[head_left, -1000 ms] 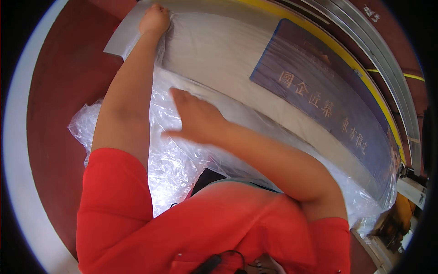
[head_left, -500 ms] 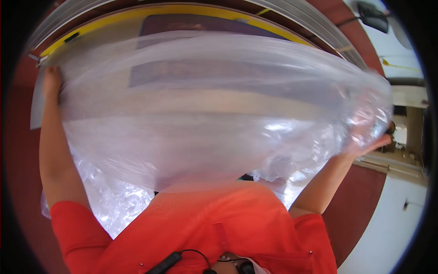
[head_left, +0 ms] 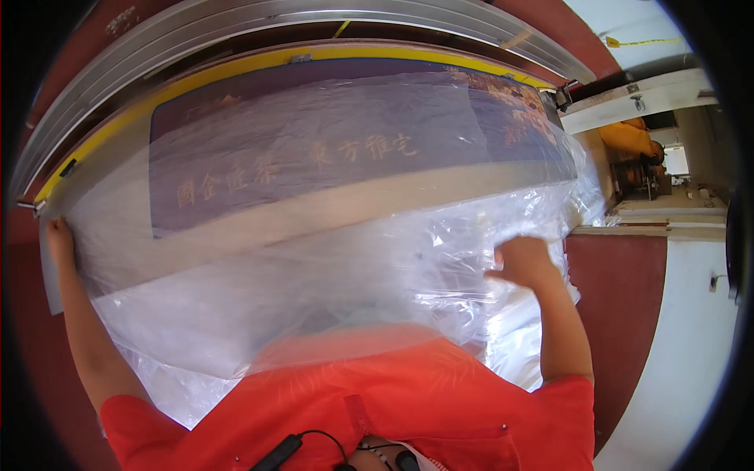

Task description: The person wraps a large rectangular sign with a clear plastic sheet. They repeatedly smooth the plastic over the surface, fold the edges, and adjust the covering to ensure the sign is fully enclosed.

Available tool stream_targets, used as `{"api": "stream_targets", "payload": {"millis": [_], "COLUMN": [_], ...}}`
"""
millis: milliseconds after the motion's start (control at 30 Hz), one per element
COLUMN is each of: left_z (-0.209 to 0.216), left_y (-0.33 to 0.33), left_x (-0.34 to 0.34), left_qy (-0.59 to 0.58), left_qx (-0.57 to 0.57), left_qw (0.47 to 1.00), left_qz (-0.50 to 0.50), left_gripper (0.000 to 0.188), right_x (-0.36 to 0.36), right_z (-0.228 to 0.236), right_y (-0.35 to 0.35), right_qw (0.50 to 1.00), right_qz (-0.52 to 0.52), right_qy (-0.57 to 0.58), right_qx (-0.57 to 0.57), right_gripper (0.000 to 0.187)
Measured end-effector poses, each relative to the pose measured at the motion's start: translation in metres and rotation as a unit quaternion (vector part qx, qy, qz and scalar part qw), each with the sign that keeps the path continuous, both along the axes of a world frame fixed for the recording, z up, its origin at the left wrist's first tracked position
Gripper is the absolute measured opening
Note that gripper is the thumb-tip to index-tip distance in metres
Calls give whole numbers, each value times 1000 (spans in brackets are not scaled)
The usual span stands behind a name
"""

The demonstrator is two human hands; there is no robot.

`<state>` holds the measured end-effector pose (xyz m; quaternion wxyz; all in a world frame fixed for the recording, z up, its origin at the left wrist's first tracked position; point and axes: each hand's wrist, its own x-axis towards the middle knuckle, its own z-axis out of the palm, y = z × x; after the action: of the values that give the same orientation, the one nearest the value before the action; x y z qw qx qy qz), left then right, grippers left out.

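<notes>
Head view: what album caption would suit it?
Bare left hand at its edge, right hand over it, a clear, wrinkled plastic sheet drapes a purple, rectangular, gold-lettered panel.

Clear plastic sheeting (head_left: 448,243) (wrinkled, glossy) drapes over a purple-and-beige panel (head_left: 267,84).

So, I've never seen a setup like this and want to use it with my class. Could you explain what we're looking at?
There's no machine here: these are a person's two bare hands. The view comes from a wide fisheye camera worn on the head, looking down, so straight edges bend and the wearer's red shirt shows below. A clear plastic sheet lies over a pale board with a dark purple panel and a yellow strip along its far edge. The left hand is closed at the sheet's left edge, apparently gripping it. The right hand is open over the crinkled part; whether it touches is unclear.
</notes>
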<state>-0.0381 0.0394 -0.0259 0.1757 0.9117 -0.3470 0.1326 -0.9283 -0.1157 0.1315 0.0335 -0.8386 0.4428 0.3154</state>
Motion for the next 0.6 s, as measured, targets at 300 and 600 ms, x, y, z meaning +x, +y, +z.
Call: {"api": "stream_targets", "payload": {"millis": [300,600], "left_z": [23,43], "left_y": [11,47], "left_x": [-38,-36], "left_qy": [6,88], "left_qx": [7,-50], "left_qw": [1000,993], "left_qz": [-29,-53], "left_gripper": [28,29], "right_x": [90,67], "right_z": [-56,-57], "right_y": [-117,-175], "right_qw": [892,836], "right_qz": [-76,-212], "right_qy": [-309,-378], "right_qx": [-322,-336], "right_gripper": [62,22]}}
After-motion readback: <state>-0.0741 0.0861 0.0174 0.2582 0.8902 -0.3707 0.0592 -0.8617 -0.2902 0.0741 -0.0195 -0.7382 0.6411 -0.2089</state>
